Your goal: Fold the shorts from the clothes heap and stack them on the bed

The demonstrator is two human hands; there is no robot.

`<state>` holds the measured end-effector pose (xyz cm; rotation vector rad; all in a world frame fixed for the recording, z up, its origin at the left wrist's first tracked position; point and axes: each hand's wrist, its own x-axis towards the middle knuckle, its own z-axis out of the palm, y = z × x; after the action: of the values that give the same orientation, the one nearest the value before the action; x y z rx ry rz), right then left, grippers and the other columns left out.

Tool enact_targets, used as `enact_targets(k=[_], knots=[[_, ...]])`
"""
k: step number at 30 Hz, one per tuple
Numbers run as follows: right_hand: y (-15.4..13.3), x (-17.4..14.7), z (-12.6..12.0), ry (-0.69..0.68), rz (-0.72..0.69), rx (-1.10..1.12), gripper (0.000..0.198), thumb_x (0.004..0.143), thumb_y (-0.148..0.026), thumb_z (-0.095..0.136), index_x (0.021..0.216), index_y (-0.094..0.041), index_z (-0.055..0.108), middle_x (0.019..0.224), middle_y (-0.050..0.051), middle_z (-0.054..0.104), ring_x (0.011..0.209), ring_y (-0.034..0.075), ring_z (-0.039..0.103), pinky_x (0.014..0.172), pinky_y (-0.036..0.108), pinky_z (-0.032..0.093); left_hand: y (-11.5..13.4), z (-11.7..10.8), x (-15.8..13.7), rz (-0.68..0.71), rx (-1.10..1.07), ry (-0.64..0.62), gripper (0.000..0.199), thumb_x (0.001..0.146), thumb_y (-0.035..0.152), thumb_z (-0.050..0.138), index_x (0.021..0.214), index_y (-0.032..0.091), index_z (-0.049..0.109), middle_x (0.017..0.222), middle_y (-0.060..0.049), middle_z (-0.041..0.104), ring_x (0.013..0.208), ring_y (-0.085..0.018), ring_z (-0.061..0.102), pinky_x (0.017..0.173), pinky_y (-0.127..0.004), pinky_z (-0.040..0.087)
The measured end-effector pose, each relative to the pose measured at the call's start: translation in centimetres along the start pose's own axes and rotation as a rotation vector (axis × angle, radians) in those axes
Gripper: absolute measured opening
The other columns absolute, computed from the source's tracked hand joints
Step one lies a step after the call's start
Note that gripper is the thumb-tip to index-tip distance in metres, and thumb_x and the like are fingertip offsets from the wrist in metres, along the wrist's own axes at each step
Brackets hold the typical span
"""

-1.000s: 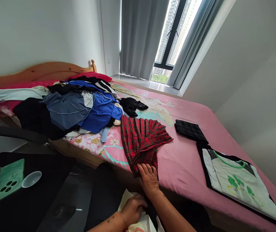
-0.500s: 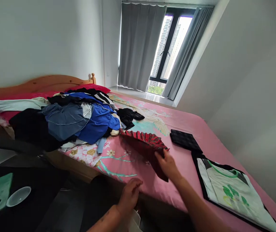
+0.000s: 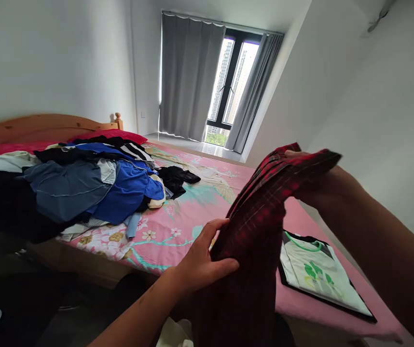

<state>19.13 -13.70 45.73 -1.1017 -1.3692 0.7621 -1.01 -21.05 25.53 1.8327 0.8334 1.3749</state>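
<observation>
Pink bedding [image 3: 188, 219] spreads behind the red plaid garment [image 3: 254, 236], which hangs between both hands: left hand [image 3: 205, 262] pinching its side, thumb in front; partly hidden right hand [image 3: 313, 190] clasping its upper end.

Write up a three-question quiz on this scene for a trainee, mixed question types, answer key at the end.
1. True or false: the right hand is higher in the picture than the left hand.

2. Which item are both hands touching?
A) the gray curtain
B) the red plaid cloth
C) the blue garment in the pile

3. Fill in the blank: the folded white shirt on the bed has a ____ neckline.

Key: 1. True. 2. B. 3. Green.
</observation>
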Motion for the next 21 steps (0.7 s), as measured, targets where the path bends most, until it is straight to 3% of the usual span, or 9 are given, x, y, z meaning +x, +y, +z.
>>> enact_targets(k=[2,3,8,12,15,18,21], knots=[[-0.2,-0.1,0.1,-0.22,0.19,0.164,0.028,0.086,-0.026,0.05,0.078,-0.002,0.063,0.081,0.006,0.071,0.05,0.004,0.056,0.053,0.025,0.041,0.4,-0.1,0.0,-0.044,-0.016,-0.034,0.076,0.072,0.042,0.071,0.137,0.023,0.038,0.136,-0.01,0.047,0.126,-0.03,0.043,0.105,-0.047,0.037],[-0.4,-0.2,0.1,-0.252,0.225,0.229,0.027,0.087,-0.025,0.047,0.08,-0.003,0.063,0.084,0.005,0.071,0.049,0.002,0.054,0.053,0.023,0.039,0.4,-0.1,-0.1,-0.063,0.002,-0.033,0.079,0.07,0.041,0.073,0.138,0.023,0.037,0.138,-0.009,0.045,0.127,-0.03,0.042,0.106,-0.048,0.036],[-2.1,-0.6,-0.2,-0.145,0.225,0.311,0.029,0.088,-0.022,0.038,0.086,-0.001,0.058,0.097,0.001,0.068,0.057,-0.001,0.054,0.057,0.023,0.036,-0.1,0.2,0.2,-0.135,0.151,0.026,0.093,0.062,0.03,0.079,0.141,0.027,0.031,0.144,-0.008,0.038,0.132,-0.03,0.037,0.109,-0.049,0.032],[-3.2,-0.8,-0.1,-0.163,0.166,0.353,0.03,0.091,-0.021,0.035,0.074,-0.008,0.057,0.072,-0.006,0.064,0.056,0.003,0.055,0.057,0.024,0.037,-0.7,1.1,1.0,-0.117,0.322,0.082,0.105,0.057,0.032,0.082,0.143,0.025,0.023,0.145,-0.011,0.035,0.133,-0.03,0.034,0.109,-0.051,0.031],[-3.2,-0.9,-0.2,-0.26,0.091,0.38,0.029,0.089,-0.019,0.04,0.064,-0.016,0.055,0.055,-0.004,0.056,0.05,0.009,0.055,0.049,0.024,0.042,-1.7,1.8,1.8,-0.03,0.463,0.209,0.108,0.056,0.032,0.081,0.144,0.023,0.02,0.146,-0.013,0.034,0.133,-0.032,0.033,0.107,-0.051,0.032],[-2.9,-0.7,-0.9,-0.289,0.095,0.351,0.025,0.087,-0.02,0.043,0.067,-0.016,0.057,0.056,0.0,0.058,0.047,0.013,0.055,0.043,0.026,0.044,-2.8,1.4,2.5,0.039,0.574,0.378,0.083,0.066,0.027,0.071,0.139,0.019,0.032,0.131,-0.013,0.051,0.119,-0.03,0.048,0.101,-0.049,0.037],[-2.3,-0.2,-2.1,-0.249,0.119,0.317,0.019,0.087,-0.021,0.048,0.073,-0.016,0.06,0.061,0.001,0.061,0.051,0.013,0.058,0.046,0.026,0.048,-3.5,-0.4,2.8,-0.027,0.568,0.386,0.03,0.078,0.02,0.056,0.107,0.019,0.062,0.092,-0.005,0.065,0.086,-0.021,0.06,0.082,-0.036,0.047]])
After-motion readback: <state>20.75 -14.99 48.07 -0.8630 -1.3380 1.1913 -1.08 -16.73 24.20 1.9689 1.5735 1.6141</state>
